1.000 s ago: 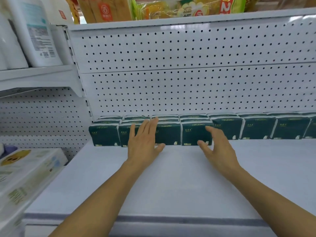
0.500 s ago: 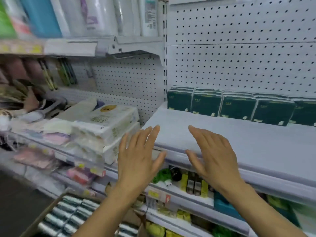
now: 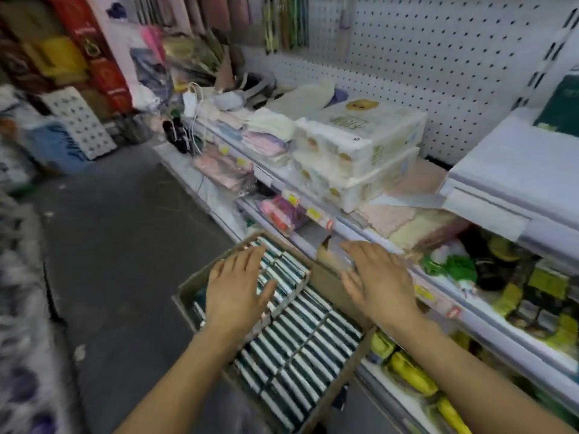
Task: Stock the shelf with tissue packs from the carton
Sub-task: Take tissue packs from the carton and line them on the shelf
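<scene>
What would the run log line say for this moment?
stage: reaching for packs | left hand: open over tissue packs | right hand: open above carton edge | holding: nothing

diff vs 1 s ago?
Both hands left the packs on the shelf and swung down-left. Now the left hand hovers over the tissue packs in the carton, the right hand over its shelf-side edge. Both stay open and empty.

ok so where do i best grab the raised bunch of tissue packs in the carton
Come from above. The raised tissue packs stand on edge, side by side, higher than the rows around them. Clamp the bunch's two outer faces between the left hand and right hand, then lift straight up.
</scene>
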